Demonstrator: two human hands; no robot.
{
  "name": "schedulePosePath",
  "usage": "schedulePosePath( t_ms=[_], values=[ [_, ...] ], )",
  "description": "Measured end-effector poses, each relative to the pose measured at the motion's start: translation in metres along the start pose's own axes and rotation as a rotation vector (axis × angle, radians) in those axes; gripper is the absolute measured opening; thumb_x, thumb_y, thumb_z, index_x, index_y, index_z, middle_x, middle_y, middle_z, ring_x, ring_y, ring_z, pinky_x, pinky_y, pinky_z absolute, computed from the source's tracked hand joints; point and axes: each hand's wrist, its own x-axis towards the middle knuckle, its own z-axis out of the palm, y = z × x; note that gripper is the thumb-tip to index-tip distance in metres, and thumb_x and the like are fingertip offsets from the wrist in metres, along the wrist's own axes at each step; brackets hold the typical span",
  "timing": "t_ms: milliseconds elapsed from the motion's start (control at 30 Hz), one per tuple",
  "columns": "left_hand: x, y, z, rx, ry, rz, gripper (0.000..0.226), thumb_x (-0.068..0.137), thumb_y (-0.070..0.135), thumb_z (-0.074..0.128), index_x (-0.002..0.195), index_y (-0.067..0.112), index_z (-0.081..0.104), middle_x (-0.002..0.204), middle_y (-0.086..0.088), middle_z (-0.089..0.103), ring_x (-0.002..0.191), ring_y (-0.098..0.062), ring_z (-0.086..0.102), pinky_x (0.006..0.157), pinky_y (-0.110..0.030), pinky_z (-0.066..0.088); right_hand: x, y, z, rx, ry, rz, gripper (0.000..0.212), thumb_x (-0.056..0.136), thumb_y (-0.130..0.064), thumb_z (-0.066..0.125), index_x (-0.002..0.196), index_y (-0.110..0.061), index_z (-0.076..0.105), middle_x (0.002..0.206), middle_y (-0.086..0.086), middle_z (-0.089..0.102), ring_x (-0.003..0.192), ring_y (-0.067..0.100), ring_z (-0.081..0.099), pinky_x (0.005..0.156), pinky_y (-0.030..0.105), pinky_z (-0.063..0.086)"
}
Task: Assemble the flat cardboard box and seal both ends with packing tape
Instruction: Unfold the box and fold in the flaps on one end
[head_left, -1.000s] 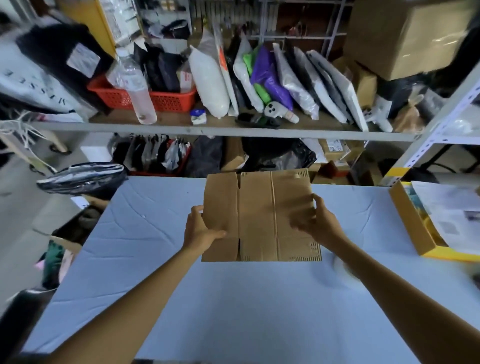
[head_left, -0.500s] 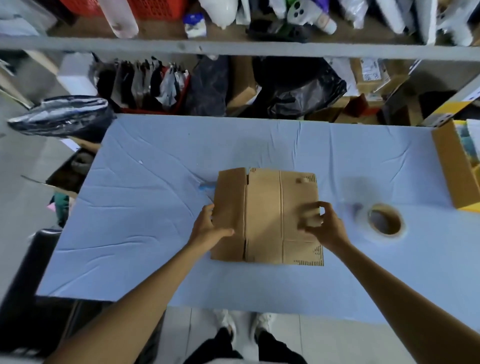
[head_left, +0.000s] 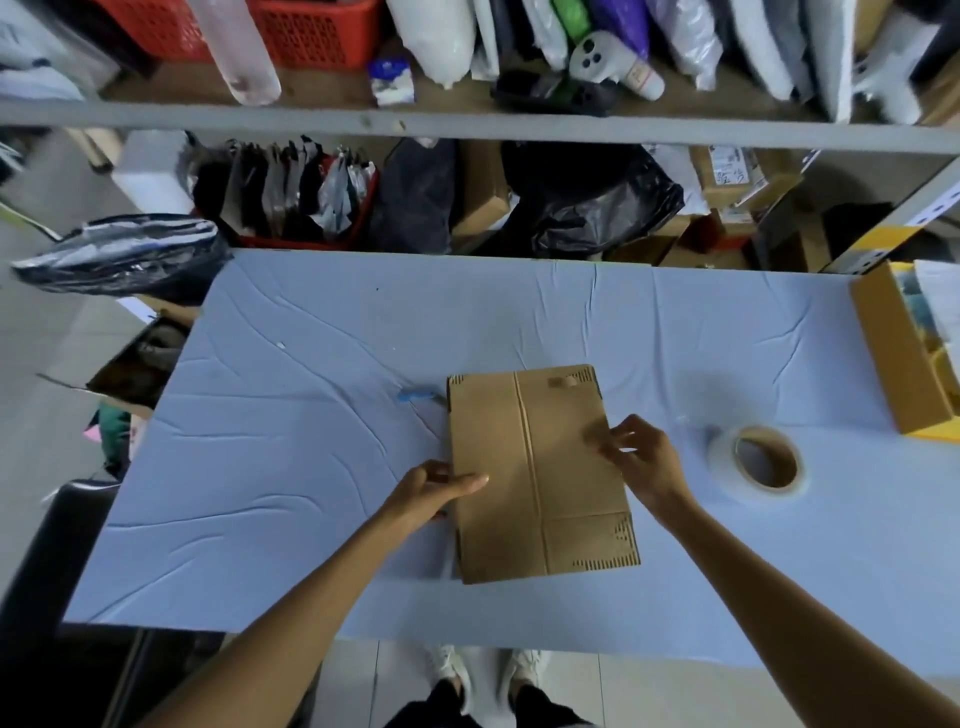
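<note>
Pale blue cloth, creased in long folds, covers the surface (head_left: 311, 467) that stands before a grey metal shelf (head_left: 467, 124) crowded with bags and parcels. At the middle of the frame the left hand (head_left: 434, 491) lays its thumb (head_left: 470, 479) on top of the left edge of the flat brown cardboard box (head_left: 540, 483), the other fingers tucked at or under that edge, so it grips the sheet by its side. The right hand (head_left: 647, 465) has its fingers (head_left: 621, 431), somewhat blurred, drawn in narrowly at the right edge and seems to pinch it about midway along. The box lies collapsed, its long side running away from the person, creases and flap slits showing; whether it rests fully on the cloth or is held just off it I cannot tell. Just beside its far-left corner lies a small blue object (head_left: 415, 393), too blurred to name. Right of the right hand, near the box but apart from it, a roll of clear packing tape (head_left: 722, 462) on a brown core lies flat, untouched. At the right edge of the frame sits an open cardboard carton (head_left: 898, 364) with a yellow rim. By this showing the task is at its very start: the box is not opened into shape, no flaps are folded, no tape is on either end. Opening it, closing one end, taping, turning and sealing the other all remain.
</note>
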Motion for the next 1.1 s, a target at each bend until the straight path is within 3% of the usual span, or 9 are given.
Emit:
schedulePosePath(
  t_ms=[167, 300, 433, 567, 700, 833, 933, 1000, 1100],
  values=[
    [-0.002, 0.010, -0.011, -0.068, 0.040, 0.144, 0.086, 0.064, 0.021, 0.088, 0.135, 0.034, 0.041, 0.119, -0.002, 0.056, 0.109, -0.020, 0.056, 0.084, -0.034, 0.054, -0.003, -0.003, -0.002, 0.117, -0.092, 0.076, 0.026, 0.070, -0.017, 0.084, 0.085, -0.009, 0.063, 0.090, 0.012, 0.071, 0.084, 0.025, 0.070, 0.056, 0.033, 0.053],
    [0.000, 0.017, -0.011, -0.074, 0.037, 0.156, 0.090, 0.061, 0.021, 0.089, 0.136, 0.035, 0.042, 0.120, -0.004, 0.055, 0.111, -0.022, 0.055, 0.087, -0.041, 0.055, -0.003, -0.009, -0.007, 0.161, -0.175, 0.120, 0.052, 0.070, -0.019, 0.084, 0.116, -0.013, 0.061, 0.097, 0.018, 0.071, 0.088, 0.026, 0.069, 0.060, 0.032, 0.054],
    [-0.001, 0.017, -0.009, -0.121, 0.057, 0.161, 0.077, 0.062, 0.045, 0.080, 0.132, 0.039, 0.048, 0.118, -0.005, 0.061, 0.105, -0.025, 0.062, 0.083, -0.049, 0.057, -0.005, -0.012, -0.009, 0.138, -0.202, 0.086, 0.056, 0.072, -0.018, 0.082, 0.122, -0.020, 0.060, 0.094, 0.019, 0.071, 0.085, 0.025, 0.067, 0.062, 0.035, 0.054],
    [-0.003, 0.029, -0.010, -0.158, 0.064, 0.234, 0.059, 0.078, 0.015, 0.076, 0.130, 0.026, 0.052, 0.120, -0.005, 0.060, 0.100, -0.025, 0.065, 0.077, -0.043, 0.059, -0.007, -0.024, -0.015, 0.134, -0.184, 0.063, 0.062, 0.067, -0.009, 0.085, 0.123, -0.013, 0.059, 0.085, 0.014, 0.066, 0.073, 0.021, 0.066, 0.053, 0.028, 0.053],
    [-0.010, 0.055, -0.019, -0.084, 0.149, 0.387, 0.068, 0.063, 0.022, 0.084, 0.122, 0.038, 0.054, 0.117, -0.002, 0.061, 0.104, -0.026, 0.064, 0.079, -0.048, 0.058, 0.002, -0.045, -0.020, 0.073, -0.130, -0.028, 0.088, 0.058, -0.002, 0.089, 0.132, -0.027, 0.049, 0.090, 0.016, 0.060, 0.076, 0.031, 0.068, 0.062, 0.041, 0.059],
    [-0.020, 0.077, -0.024, 0.048, 0.193, 0.540, 0.087, 0.063, 0.011, 0.085, 0.129, 0.047, 0.040, 0.105, 0.001, 0.058, 0.097, -0.014, 0.062, 0.077, -0.029, 0.057, 0.002, -0.065, -0.029, 0.035, -0.100, -0.185, 0.105, 0.060, 0.007, 0.085, 0.142, -0.036, 0.037, 0.090, 0.012, 0.058, 0.077, 0.031, 0.068, 0.070, 0.046, 0.059],
    [-0.029, 0.087, -0.022, 0.105, 0.245, 0.627, 0.095, 0.064, 0.005, 0.084, 0.135, 0.042, 0.033, 0.100, 0.007, 0.056, 0.092, -0.006, 0.057, 0.068, -0.017, 0.051, -0.003, -0.070, -0.034, 0.051, -0.058, -0.313, 0.099, 0.068, 0.000, 0.082, 0.143, -0.039, 0.031, 0.092, 0.007, 0.057, 0.080, 0.023, 0.064, 0.070, 0.037, 0.058],
    [-0.032, 0.085, -0.020, 0.093, 0.264, 0.672, 0.093, 0.065, 0.003, 0.083, 0.136, 0.039, 0.034, 0.098, 0.009, 0.056, 0.090, -0.005, 0.059, 0.064, -0.016, 0.053, -0.007, -0.068, -0.035, 0.078, -0.052, -0.348, 0.090, 0.076, -0.004, 0.077, 0.138, -0.046, 0.028, 0.092, 0.005, 0.056, 0.083, 0.023, 0.063, 0.066, 0.032, 0.057],
    [-0.031, 0.071, -0.018, 0.095, 0.280, 0.724, 0.090, 0.066, 0.003, 0.082, 0.128, 0.050, 0.036, 0.104, 0.005, 0.058, 0.099, -0.009, 0.060, 0.072, -0.024, 0.058, -0.014, -0.058, -0.034, 0.144, -0.074, -0.341, 0.080, 0.082, -0.006, 0.072, 0.134, -0.050, 0.031, 0.093, 0.006, 0.058, 0.084, 0.025, 0.066, 0.061, 0.028, 0.058]
  ],
)
